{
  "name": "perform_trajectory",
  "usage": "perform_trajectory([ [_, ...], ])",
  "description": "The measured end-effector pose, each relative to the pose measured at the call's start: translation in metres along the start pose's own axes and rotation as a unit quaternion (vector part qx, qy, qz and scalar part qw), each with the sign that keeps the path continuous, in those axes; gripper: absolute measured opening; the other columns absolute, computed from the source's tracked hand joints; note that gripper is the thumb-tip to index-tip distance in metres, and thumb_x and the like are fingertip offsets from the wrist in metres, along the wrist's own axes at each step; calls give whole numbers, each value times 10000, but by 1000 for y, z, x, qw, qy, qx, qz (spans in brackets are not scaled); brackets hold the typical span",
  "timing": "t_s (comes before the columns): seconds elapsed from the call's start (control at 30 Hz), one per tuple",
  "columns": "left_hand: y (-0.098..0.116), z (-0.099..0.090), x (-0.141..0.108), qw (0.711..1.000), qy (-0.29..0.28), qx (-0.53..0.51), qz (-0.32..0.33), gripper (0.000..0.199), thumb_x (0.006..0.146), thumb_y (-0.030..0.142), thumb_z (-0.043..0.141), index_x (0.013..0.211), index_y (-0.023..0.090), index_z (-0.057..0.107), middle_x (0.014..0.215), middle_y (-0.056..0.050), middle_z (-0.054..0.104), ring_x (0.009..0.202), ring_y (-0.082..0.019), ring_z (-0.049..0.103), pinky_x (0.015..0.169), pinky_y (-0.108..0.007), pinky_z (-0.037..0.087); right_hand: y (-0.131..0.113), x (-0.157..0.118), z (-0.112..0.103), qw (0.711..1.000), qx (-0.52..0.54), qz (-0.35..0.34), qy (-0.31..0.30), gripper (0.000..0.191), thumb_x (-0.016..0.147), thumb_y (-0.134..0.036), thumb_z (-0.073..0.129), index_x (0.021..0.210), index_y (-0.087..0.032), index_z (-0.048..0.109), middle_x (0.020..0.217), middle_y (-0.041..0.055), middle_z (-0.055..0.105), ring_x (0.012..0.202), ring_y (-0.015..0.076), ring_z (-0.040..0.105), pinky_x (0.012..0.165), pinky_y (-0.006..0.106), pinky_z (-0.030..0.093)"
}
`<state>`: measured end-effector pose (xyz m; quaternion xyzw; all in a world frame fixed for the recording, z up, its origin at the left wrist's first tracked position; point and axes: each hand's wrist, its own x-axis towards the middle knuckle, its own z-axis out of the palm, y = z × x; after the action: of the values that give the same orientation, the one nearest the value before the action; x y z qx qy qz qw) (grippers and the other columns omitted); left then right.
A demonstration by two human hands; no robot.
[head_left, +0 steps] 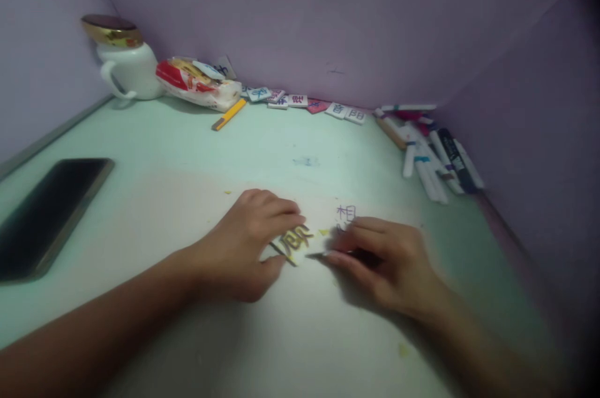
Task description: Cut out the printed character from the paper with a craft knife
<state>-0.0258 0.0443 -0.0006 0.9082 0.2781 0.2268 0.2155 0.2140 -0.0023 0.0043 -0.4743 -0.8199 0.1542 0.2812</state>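
My left hand (250,242) rests on the table with thumb and fingers curled around a small yellow piece (296,243) that bears a dark-outlined Chinese character. Its fingertips hold the piece by the edges. My right hand (391,260) pinches a thin, dark, pointed blade-like tool (317,255), most of which the fingers hide. The tool's tip points left, close to the yellow piece. Just beyond the right fingers, a purple handwritten character (345,212) shows on the white surface, partly covered by the hand. A yellow scrap (324,232) lies between the hands.
A phone (51,217) lies at the left. Along the back wall stand a white mug (129,70) with a gold-rimmed lid, a red-and-white packet (199,84), a yellow cutter (229,115) and several character tiles (297,100). Markers (431,160) are heaped at the right.
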Motion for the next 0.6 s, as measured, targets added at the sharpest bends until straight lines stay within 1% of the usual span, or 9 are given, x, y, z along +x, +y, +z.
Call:
perform_trajectory([
  [0.07,0,0,0,1000,-2,0,0,441,729,144,545,1165,130,612,1221,-117,636,1098,-287,546,992,-492,370,1,0,0,999,25,1,-22,199,828,-292,674,675,-165,671,614,11,625,532,124,529,511,265,360],
  [0.13,0,0,0,1000,1,-1,3,436,729,137,546,1160,123,612,1215,-119,636,1094,-282,544,993,-488,365,1,-1,1,999,44,6,-25,203,830,-290,667,674,-160,659,609,14,623,533,127,531,513,268,367],
  [0.23,1,0,1,1000,9,-1,3,378,735,147,571,1108,134,626,1168,-113,635,1059,-270,547,977,-464,375,0,-3,4,999,43,13,17,169,823,-279,681,706,-157,674,608,12,630,529,124,535,508,262,376],
  [0.33,2,1,0,1000,15,10,-16,334,743,209,636,1069,140,636,1065,-106,623,985,-260,539,929,-444,395,-3,-5,8,998,8,19,66,146,816,-264,693,711,-164,682,589,1,623,503,114,526,483,251,365],
  [0.4,3,2,0,999,13,22,-32,377,731,268,683,1084,144,631,1014,-95,608,950,-259,524,906,-440,396,-5,-6,10,996,-26,15,89,151,813,-262,693,696,-168,682,565,-6,607,478,109,515,459,247,345],
  [0.5,3,2,-1,998,-3,33,-55,424,726,318,704,1109,157,614,1007,-82,593,954,-263,510,907,-442,389,-9,-6,10,990,-84,-6,113,160,813,-262,689,682,-170,688,550,-5,598,463,108,517,439,249,320],
  [0.6,4,2,-1,996,-25,38,-73,421,736,342,696,1110,170,607,1013,-75,593,964,-264,508,921,-449,381,-13,-6,10,983,-131,-22,127,161,804,-255,690,663,-177,687,531,-12,574,446,103,492,438,260,295],
])
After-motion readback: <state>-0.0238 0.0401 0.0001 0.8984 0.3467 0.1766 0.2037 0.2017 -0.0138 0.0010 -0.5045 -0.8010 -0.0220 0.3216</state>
